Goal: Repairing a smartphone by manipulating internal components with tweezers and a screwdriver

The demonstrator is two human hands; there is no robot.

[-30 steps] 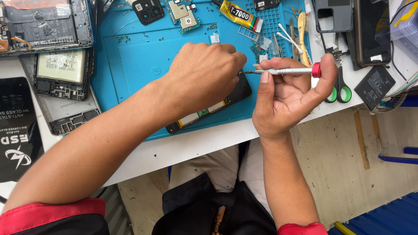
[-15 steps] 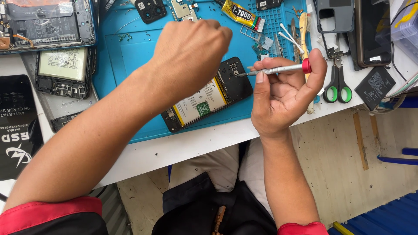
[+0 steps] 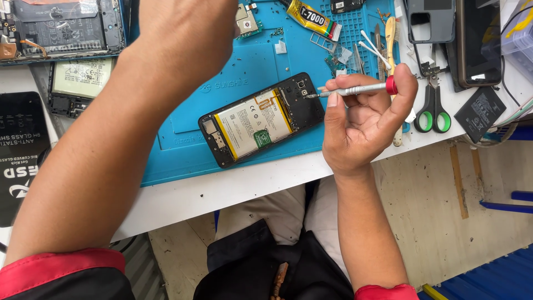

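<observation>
Left hand (image 3: 183, 39) is hovering up over the blue mat (image 3: 183, 150), grip hidden from here. The opened phone (image 3: 262, 118) is lying on the mat, and the right hand (image 3: 363, 119) is pinching a screwdriver (image 3: 355, 89) at its top corner

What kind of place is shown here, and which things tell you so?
Most likely a phone repair bench. An opened black phone with its battery exposed lies on a blue rubber work mat, the right hand holds a slim silver screwdriver with a red cap, and other dismantled phones lie nearby.
</observation>
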